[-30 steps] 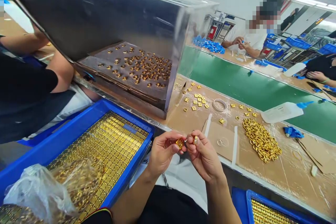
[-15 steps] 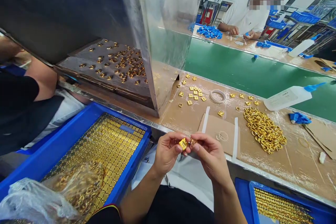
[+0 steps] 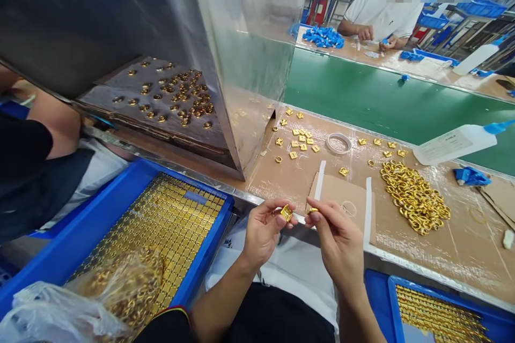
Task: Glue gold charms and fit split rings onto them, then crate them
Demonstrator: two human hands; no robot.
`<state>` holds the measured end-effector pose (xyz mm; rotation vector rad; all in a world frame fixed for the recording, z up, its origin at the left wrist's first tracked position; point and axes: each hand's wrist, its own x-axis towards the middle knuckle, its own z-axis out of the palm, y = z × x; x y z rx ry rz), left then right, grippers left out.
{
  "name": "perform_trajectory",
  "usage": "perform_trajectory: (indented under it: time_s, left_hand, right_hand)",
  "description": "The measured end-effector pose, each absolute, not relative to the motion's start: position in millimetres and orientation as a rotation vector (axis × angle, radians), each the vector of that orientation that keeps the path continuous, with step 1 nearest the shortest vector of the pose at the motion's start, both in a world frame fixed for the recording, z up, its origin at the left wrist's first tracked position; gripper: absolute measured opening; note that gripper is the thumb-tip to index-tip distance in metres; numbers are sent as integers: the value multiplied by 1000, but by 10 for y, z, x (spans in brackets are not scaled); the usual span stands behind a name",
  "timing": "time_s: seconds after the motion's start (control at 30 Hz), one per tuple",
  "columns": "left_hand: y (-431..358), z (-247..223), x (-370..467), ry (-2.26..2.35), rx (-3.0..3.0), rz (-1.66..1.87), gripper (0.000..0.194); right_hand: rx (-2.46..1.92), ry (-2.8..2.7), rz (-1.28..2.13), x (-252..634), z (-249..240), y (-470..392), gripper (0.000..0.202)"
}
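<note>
My left hand (image 3: pixel 261 233) pinches a gold square piece (image 3: pixel 286 213) between thumb and fingers, its face turned up. Opposite it, my right hand (image 3: pixel 338 236) is closed on a small gold ring (image 3: pixel 312 210), partly covered by the fingertips. A small gap separates the two hands, which are held above my lap at the bench edge. On the bench ahead lie loose gold square pieces (image 3: pixel 302 139) and a few gold rings. To the right is a heap of gold rings (image 3: pixel 414 195).
A metal hood (image 3: pixel 237 118) with rings inside stands front left. Blue trays (image 3: pixel 227 209) of gold pieces flank me, the left one holding a plastic bag (image 3: pixel 60 311). A tape roll (image 3: pixel 338 143) and white bottle (image 3: pixel 454 144) are on the bench. People sit opposite and at left.
My hands have drawn apart, the right one moving right with the ring. The square piece has tilted in my left hand. The whole view has shifted slightly.
</note>
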<state>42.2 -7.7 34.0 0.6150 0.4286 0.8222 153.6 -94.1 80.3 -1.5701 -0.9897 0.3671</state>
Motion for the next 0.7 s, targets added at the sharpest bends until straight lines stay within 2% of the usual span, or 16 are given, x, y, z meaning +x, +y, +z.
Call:
perform_trajectory:
  time_s: [0.17, 0.3, 0.7]
  left_hand:
    - [-79, 293, 459, 439, 605, 813, 39]
    - [-88, 279, 479, 405, 629, 849, 34]
    - [-85, 275, 491, 409, 748, 886, 31]
  right_hand:
    - [-1627, -935, 447, 1524, 816, -948, 22]
    - [-1635, -978, 487, 1485, 878, -892, 6]
    - [-1647, -1051, 406, 1455, 925, -869, 7]
